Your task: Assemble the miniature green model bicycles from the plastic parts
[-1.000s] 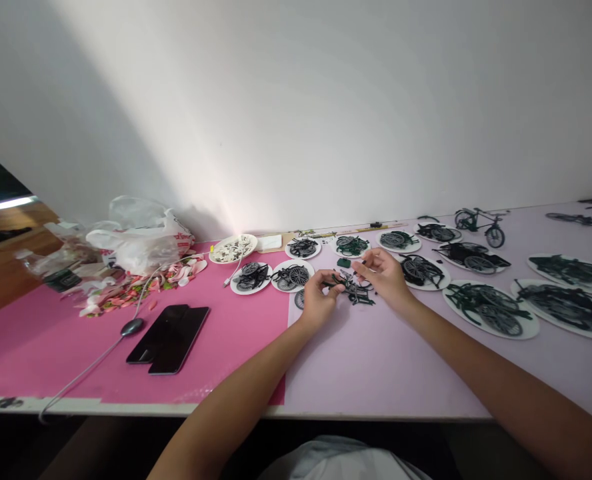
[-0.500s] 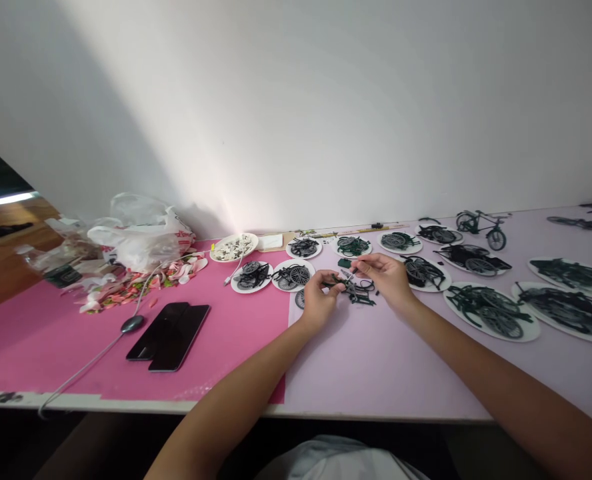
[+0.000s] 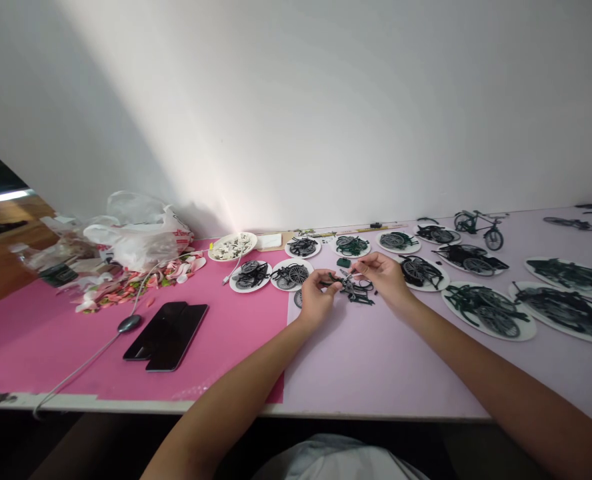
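Dark frame piece lies crosswise between hands.

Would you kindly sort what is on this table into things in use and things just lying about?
In use: left hand and right hand, both on the small dark bicycle parts; plates of parts.

Lying about: phone, plastic bag, finished model bicycle, cable.
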Demonstrator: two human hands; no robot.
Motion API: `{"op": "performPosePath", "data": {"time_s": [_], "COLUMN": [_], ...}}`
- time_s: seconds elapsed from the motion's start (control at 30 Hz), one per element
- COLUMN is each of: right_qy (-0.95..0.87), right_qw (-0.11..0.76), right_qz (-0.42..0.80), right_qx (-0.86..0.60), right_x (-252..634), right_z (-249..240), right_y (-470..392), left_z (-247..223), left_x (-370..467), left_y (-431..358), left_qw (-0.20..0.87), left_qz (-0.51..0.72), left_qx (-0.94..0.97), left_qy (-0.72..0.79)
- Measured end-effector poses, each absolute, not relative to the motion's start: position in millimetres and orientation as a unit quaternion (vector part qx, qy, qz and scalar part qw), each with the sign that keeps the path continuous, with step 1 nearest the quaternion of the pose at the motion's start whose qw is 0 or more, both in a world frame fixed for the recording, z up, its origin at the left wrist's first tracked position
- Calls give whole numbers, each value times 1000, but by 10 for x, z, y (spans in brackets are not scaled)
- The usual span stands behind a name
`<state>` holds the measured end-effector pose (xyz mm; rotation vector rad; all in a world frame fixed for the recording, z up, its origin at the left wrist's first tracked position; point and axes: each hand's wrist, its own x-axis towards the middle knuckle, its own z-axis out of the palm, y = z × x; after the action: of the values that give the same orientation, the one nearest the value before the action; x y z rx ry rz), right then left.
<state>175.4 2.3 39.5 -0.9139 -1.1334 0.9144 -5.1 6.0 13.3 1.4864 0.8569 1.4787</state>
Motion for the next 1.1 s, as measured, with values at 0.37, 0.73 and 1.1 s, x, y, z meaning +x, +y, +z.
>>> {"op": "performPosePath", "data": {"time_s": [0.37,0.73,1.1], "right_qy": [-520,-517,-524], "right_qw": [644,635,673], "right_qz": [409,427,341], "right_qx": [-384,-384,-395], "right_x": [1776,1799,1780], "right_z": [440,414,471], "right_y": [-4,1,-11], "left_z": [170,151,208], "left_x": [-47,-43,1], "left_y": [12,20,-57], "left_qw": [434,447,453], "left_qz": [593,592,588], "left_qx": [593,585,595], "left_qy": [330,328,308]}}
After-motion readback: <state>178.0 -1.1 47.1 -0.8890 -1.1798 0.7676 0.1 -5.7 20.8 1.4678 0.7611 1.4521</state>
